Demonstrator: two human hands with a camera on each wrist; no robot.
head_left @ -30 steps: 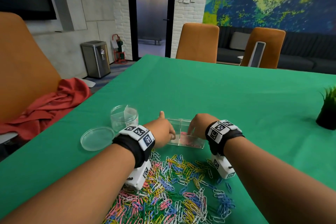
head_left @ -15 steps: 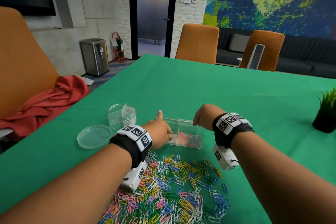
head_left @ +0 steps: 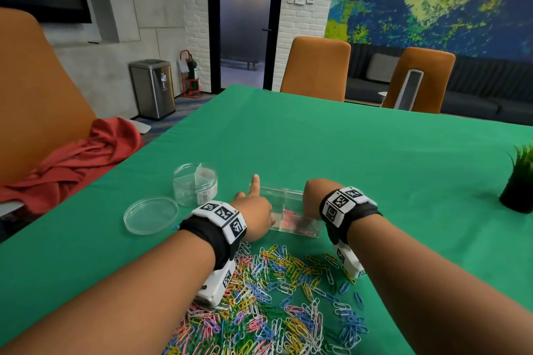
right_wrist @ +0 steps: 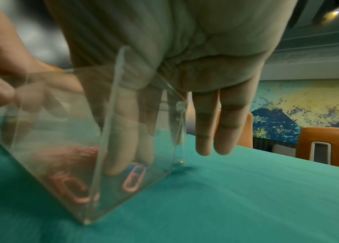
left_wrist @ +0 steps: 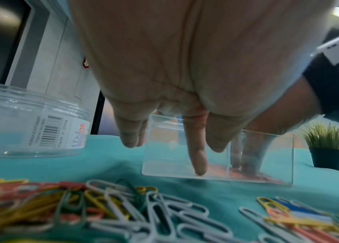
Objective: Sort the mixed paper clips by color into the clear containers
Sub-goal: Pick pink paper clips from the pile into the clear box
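A clear two-compartment box (head_left: 278,200) stands on the green table just beyond a heap of mixed paper clips (head_left: 274,282). Pink clips (head_left: 294,222) lie on its floor. My left hand (head_left: 255,210) is at the box's left end, one straight finger touching the front of the box (left_wrist: 164,157) and the index finger raised. My right hand (head_left: 313,199) is over the right end. In the right wrist view two straight fingers (right_wrist: 122,148) reach down inside the box (right_wrist: 60,131) beside a pink clip (right_wrist: 133,179); the other two hang outside. I cannot tell whether they hold anything.
A clear round jar (head_left: 194,189) and a flat clear lid (head_left: 150,215) sit left of the box. A small potted plant (head_left: 519,187) stands at the right edge. A red cloth (head_left: 72,161) lies on an orange chair at left.
My right hand lifted off the box towards its far side, then came back down into its right end. The left hand stayed at the left end.
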